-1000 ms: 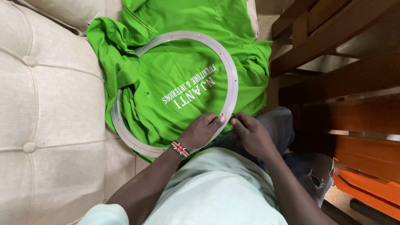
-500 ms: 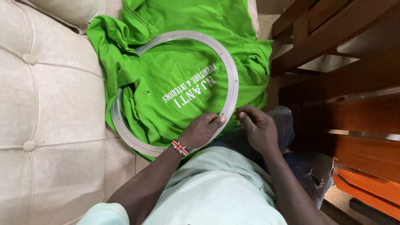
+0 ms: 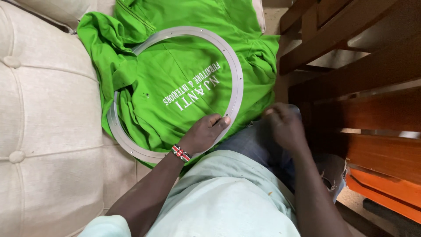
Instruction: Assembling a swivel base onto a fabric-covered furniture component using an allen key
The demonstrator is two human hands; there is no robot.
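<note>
A large flat grey metal ring [image 3: 232,66] lies on a bright green garment [image 3: 175,74] with white lettering, spread over a cream tufted cushion [image 3: 44,109]. My left hand [image 3: 204,134], with a beaded bracelet at the wrist, rests on the near edge of the ring, fingertips pressing its rim. My right hand [image 3: 285,125] is off the ring to the right, over my jeans-clad knee [image 3: 250,140], fingers curled and blurred. Whether it holds anything I cannot make out.
Dark brown wooden furniture frames [image 3: 359,66] stand close on the right, with an orange-brown wooden panel [image 3: 386,184] lower right. The cushion stretches along the left side. My pale green shirt [image 3: 219,202] fills the bottom middle.
My right hand has left the ring's edge and moved right, over my knee. My left hand stays on the ring's rim. Ring and garment have not shifted.
</note>
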